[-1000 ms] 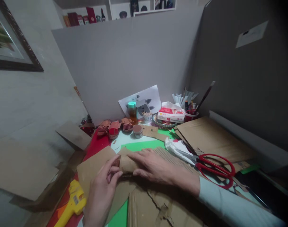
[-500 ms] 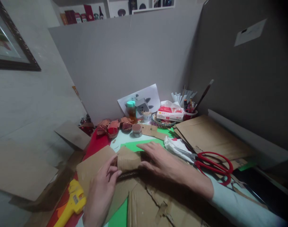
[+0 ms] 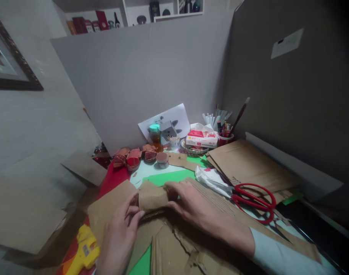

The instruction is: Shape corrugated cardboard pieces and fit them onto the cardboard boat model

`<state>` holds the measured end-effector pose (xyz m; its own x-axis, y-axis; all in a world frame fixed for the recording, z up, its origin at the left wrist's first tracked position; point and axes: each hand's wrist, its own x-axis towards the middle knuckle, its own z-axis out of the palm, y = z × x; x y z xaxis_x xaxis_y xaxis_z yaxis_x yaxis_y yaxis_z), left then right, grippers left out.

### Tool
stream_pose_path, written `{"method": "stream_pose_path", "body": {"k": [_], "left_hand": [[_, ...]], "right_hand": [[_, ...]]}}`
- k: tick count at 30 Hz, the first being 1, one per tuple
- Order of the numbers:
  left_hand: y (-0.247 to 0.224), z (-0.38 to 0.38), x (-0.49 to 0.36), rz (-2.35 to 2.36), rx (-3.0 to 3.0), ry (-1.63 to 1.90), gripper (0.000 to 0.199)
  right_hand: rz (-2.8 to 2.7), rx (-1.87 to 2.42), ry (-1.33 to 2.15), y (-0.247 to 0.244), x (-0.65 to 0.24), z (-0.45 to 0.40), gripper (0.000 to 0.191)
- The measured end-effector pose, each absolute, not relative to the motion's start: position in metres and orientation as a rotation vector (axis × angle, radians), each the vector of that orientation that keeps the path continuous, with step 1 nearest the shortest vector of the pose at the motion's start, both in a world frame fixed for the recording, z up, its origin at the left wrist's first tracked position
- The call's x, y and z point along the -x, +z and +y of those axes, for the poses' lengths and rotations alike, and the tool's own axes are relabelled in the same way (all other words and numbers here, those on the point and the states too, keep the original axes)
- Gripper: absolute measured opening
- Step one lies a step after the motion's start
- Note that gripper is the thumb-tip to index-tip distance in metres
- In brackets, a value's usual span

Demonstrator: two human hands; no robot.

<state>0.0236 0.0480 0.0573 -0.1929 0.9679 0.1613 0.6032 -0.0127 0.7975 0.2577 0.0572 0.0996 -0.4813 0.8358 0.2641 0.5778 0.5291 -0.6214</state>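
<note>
From here I see the left hand (image 3: 125,221) pinching one end of the curved cardboard piece (image 3: 153,198), while the right hand (image 3: 188,200) curls its fingers at the other end. The piece sits between them, left of the red-handled scissors (image 3: 256,202) and beyond the yellow glue gun (image 3: 84,250).

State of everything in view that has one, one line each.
Left hand: fingers on curved piece's left end
Right hand: fingers at its right end
Curved cardboard piece: bent, between the hands
Teal-lidded jar: upright, lid on
Tissue pack: open, tissue poking out
Red-handled scissors: lying down, blade opening unclear
Yellow glue gun: lying down, power unclear
Printed sheet: propped, tilted
</note>
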Motion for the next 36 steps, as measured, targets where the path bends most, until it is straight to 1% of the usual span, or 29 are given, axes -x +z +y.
{"method": "stream_pose_path", "body": {"k": [4,9,12,15,18,21,23,28,32,34,36], "left_hand": [[0.055,0.045,-0.025,1.854,-1.612,1.114,0.059],[0.053,0.045,-0.023,1.812,-1.517,1.207,0.062],[0.061,0.043,-0.027,1.742,-1.428,1.323,0.063],[0.077,0.035,-0.043,1.556,-1.320,1.478,0.051],[0.092,0.026,-0.064,1.318,-1.199,1.495,0.043],[0.099,0.018,-0.080,1.047,-1.013,1.344,0.042],[0.099,0.014,-0.089,0.946,-0.894,1.243,0.042],[0.087,0.008,-0.105,0.988,-0.906,1.174,0.036],[0.077,0.006,-0.112,1.009,-0.957,1.161,0.036],[0.075,0.005,-0.115,1.046,-0.986,1.164,0.038],[0.077,0.004,-0.117,1.101,-1.014,1.172,0.039]], "right_hand": [[-2.169,1.080,0.686,0.083,-0.256,0.061,0.012],[-2.034,1.032,0.732,0.068,-0.255,0.069,0.039],[-1.952,1.017,0.779,0.076,-0.257,0.068,0.046],[-1.888,0.980,0.832,0.093,-0.258,0.062,0.053],[-1.802,0.943,0.901,0.109,-0.262,0.050,0.055],[-1.693,0.910,1.027,0.115,-0.269,0.037,0.055],[-1.628,0.893,1.093,0.114,-0.275,0.029,0.056],[-1.445,0.834,1.277,0.100,-0.285,0.017,0.063],[-1.356,0.819,1.400,0.089,-0.290,0.014,0.063],[-1.379,0.822,1.384,0.085,-0.292,0.013,0.060],[-1.463,0.827,1.284,0.082,-0.294,0.012,0.054]]}}
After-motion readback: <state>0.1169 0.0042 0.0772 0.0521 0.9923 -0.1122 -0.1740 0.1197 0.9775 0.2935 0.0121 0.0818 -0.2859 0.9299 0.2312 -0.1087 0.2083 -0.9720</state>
